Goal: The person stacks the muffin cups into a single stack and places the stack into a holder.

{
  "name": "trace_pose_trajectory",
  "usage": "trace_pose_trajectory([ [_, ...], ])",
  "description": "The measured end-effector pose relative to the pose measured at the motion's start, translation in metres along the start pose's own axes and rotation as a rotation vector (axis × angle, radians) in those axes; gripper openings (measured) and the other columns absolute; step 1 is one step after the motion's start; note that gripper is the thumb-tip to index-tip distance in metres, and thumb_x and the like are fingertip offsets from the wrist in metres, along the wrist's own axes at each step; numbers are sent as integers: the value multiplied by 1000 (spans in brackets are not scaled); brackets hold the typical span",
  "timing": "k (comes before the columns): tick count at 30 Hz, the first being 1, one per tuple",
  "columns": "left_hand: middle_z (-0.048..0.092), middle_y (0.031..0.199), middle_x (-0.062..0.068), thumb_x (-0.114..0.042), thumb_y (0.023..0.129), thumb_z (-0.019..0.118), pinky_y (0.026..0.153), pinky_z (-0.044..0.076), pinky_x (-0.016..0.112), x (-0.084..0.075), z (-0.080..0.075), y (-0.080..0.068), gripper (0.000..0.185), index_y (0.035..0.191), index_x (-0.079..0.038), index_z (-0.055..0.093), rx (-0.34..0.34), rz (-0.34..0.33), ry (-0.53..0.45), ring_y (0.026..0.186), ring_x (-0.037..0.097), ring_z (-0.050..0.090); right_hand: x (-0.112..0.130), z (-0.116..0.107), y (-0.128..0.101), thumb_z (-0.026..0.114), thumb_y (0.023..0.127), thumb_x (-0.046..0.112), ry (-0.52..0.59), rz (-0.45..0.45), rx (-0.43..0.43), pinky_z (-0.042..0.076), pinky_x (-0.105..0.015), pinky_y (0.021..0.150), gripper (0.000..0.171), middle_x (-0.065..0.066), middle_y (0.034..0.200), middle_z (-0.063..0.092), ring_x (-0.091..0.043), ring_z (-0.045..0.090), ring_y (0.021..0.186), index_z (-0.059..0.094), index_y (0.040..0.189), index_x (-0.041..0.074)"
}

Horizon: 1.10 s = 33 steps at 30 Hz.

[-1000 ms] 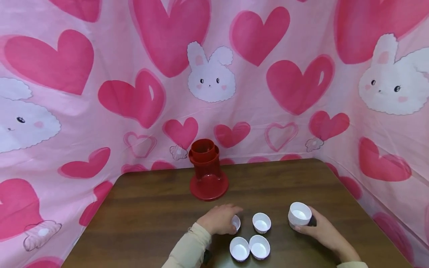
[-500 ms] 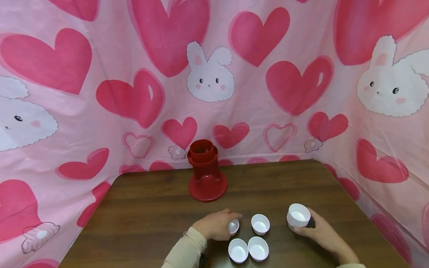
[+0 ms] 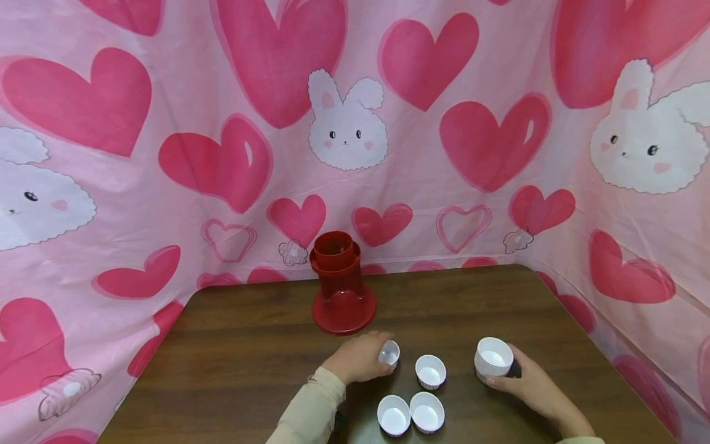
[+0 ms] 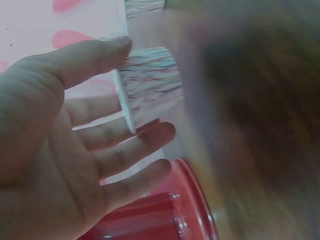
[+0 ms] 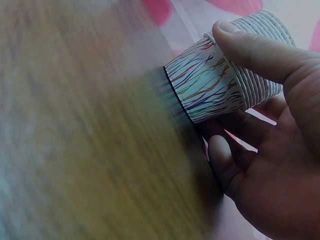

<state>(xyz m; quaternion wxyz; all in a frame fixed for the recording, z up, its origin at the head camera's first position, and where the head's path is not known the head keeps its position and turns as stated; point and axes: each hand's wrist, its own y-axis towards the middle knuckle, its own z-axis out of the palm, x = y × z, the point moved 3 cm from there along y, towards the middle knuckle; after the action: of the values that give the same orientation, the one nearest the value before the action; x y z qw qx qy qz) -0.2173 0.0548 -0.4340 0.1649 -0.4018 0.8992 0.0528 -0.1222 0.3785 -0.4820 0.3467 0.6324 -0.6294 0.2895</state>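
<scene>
Your left hand [image 3: 357,359] pinches a single paper cup [image 3: 389,353] by its thin rim between thumb and fingers [image 4: 150,137], tipped on its side and lifted just off the wooden table [image 3: 249,345]; the wrist view shows only a fingertip hold on a soft wall, so a harder squeeze would likely crease it and a looser one drop it. Your right hand [image 3: 527,382] grasps a stack of nested cups [image 3: 493,357] on the right of the table, thumb [image 5: 255,47] across the ribbed rims, base touching the wood. Risk there: the nested cups could slide apart or two could come away together if the thumb presses only the outer one. Three loose cups [image 3: 429,372] [image 3: 394,415] [image 3: 427,412] stand upright, mouths up, between your hands; two of them, nearest you, sit touching. A sweep of either wrist would probably topple them, light as they look. The red dispenser [image 3: 342,287] stands at the far edge, well apart.
</scene>
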Motion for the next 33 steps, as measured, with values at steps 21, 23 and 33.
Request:
trace_pose_trajectory([
  [21, 57, 115, -3, -40, 87, 78, 80, 49, 18, -91, -23, 56, 59, 137, -15, 59, -105, 223, -29, 89, 4, 60, 0, 1, -1, 85, 80, 15, 69, -68, -26, 46, -31, 85, 63, -4, 112, 65, -6, 56, 101, 55, 133, -2],
  [23, 58, 116, -5, -42, 87, 77, 79, 48, 17, -102, -21, 61, 60, 139, -17, 59, -104, 247, -7, 90, 2, 59, 0, 1, -1, 85, 81, 15, 72, -72, -25, 45, -31, 85, 62, -4, 112, 64, -6, 56, 101, 55, 132, -1],
  [33, 58, 118, -10, -49, 90, 73, 75, 46, 14, -140, -3, 80, 57, 140, -24, 60, -49, 283, 97, 91, -2, 56, 1, -2, -1, 81, 85, 18, 104, -62, 27, 45, -40, 88, 61, -8, 119, 63, -13, 57, 104, 52, 135, 0],
])
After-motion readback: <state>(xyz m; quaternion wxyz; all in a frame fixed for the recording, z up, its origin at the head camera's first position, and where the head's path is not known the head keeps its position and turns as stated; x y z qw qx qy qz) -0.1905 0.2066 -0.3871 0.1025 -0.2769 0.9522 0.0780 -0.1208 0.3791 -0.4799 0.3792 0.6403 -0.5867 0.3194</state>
